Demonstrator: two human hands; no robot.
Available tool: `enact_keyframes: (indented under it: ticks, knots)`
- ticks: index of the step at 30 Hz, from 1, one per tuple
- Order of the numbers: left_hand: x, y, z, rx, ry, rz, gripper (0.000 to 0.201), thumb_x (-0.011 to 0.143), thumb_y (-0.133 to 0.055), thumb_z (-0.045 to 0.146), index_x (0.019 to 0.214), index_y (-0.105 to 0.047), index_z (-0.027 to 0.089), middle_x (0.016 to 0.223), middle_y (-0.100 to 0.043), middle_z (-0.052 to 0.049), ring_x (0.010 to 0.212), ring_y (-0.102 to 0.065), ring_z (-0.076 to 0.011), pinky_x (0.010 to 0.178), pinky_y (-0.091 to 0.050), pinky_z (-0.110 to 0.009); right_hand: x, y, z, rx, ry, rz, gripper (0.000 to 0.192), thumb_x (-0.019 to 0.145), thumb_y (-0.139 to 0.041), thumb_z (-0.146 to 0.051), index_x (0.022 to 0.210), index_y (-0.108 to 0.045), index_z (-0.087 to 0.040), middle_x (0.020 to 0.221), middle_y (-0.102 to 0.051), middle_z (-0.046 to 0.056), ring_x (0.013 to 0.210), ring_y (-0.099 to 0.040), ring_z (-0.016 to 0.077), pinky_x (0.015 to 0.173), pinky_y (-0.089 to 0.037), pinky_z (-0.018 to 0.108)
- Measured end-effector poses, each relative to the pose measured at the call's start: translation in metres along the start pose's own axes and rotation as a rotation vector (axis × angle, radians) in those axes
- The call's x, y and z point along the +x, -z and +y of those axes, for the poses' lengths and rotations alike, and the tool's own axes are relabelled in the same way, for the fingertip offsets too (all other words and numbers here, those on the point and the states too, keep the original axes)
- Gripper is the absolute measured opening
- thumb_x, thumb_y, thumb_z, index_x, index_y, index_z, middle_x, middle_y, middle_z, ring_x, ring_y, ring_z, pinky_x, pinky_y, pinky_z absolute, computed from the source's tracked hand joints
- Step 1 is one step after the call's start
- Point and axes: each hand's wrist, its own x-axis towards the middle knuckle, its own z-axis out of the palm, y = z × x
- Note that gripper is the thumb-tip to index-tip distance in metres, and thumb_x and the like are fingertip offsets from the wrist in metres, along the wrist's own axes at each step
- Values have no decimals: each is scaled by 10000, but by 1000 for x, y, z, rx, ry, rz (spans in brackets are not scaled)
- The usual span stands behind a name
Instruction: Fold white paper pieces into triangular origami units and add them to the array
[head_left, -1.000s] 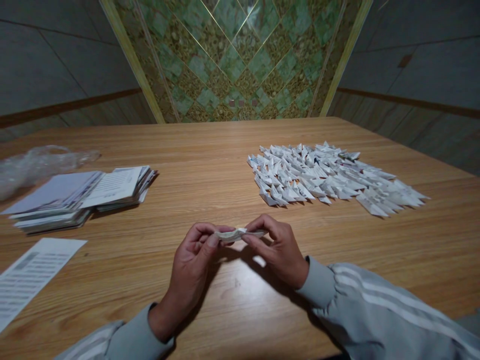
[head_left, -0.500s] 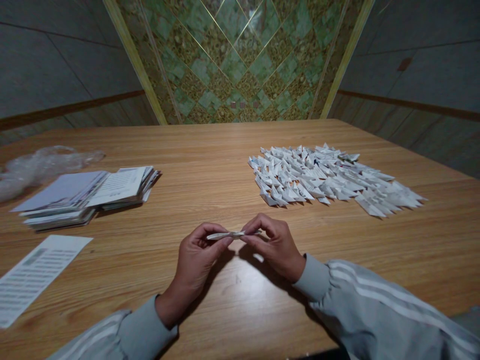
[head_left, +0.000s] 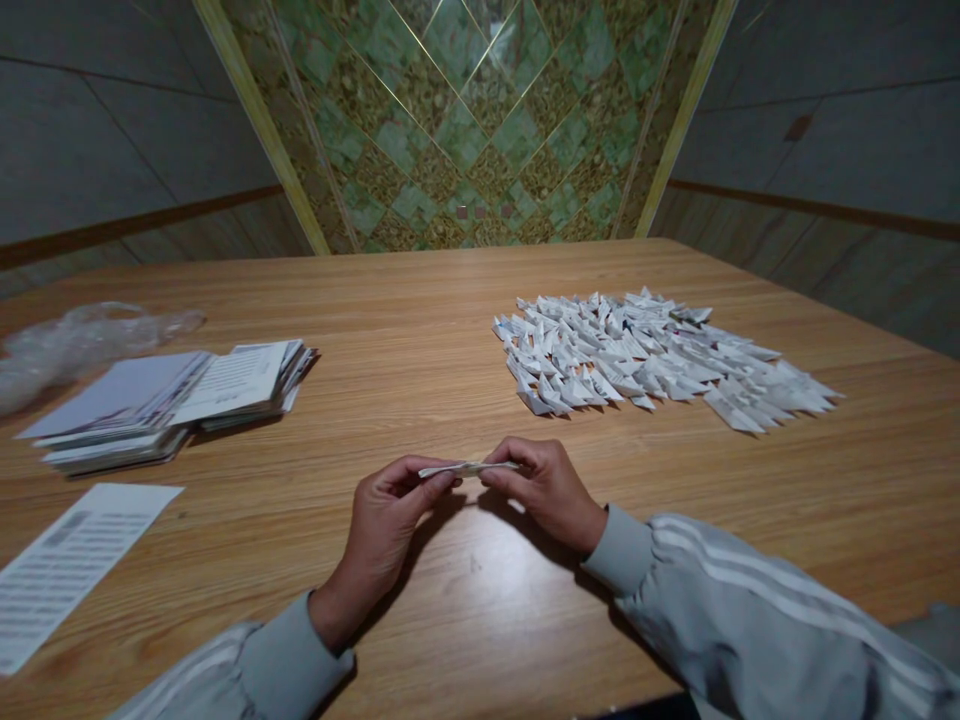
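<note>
Between my two hands, a little above the table, is a small folded piece of paper [head_left: 469, 469], white and seen nearly edge-on. My left hand [head_left: 394, 510] pinches its left end between thumb and fingers. The fingers of my right hand [head_left: 544, 490] are closed on its right end, thumb underneath. My fingers hide parts of its folds. Beyond my right hand lies a large cluster of folded paper boats [head_left: 600, 350], set close together in rows.
At the left are stacks of printed paper sheets [head_left: 232, 385] on the wooden table [head_left: 405, 330], with a crumpled clear plastic bag [head_left: 90, 340] behind them. A single printed sheet [head_left: 82, 560] lies nearer, left of my left arm. Tiled walls stand beyond the table.
Both hands still grip the folded paper in nearly the same place. My fingers have shifted slightly along it, and the whole view has tilted a little.
</note>
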Motion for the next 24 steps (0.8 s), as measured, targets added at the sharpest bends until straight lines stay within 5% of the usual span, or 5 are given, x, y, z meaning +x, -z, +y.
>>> enact_keyframes:
  ticks: [11, 17, 24]
  knots:
    - [6, -4, 3, -230, 174, 27, 355, 569, -926, 361, 750, -730, 127, 698, -729, -26, 602, -651, -109, 576, -531, -181, 3, 3, 3, 256, -142, -102, 281, 845, -707, -427, 808, -761, -154, 696, -721, 27, 590, -611, 119, 562, -479, 237]
    - [10, 2, 7, -205, 121, 74, 348, 592, -902, 374, 736, -706, 124, 603, -668, 5, 518, -584, -94, 507, -498, -189, 3, 6, 10, 282, -184, -129, 332, 836, -715, -465, 828, -742, -134, 706, -715, 42, 587, -609, 116, 558, -501, 247]
    - [12, 1, 2, -244, 106, 120, 379, 568, -925, 360, 768, -698, 132, 624, -701, 0, 551, -615, -90, 545, -517, -162, 6, 9, 14, 237, -113, -44, 402, 781, -757, -307, 1118, -571, -194, 742, -675, -31, 628, -621, 121, 581, -485, 239]
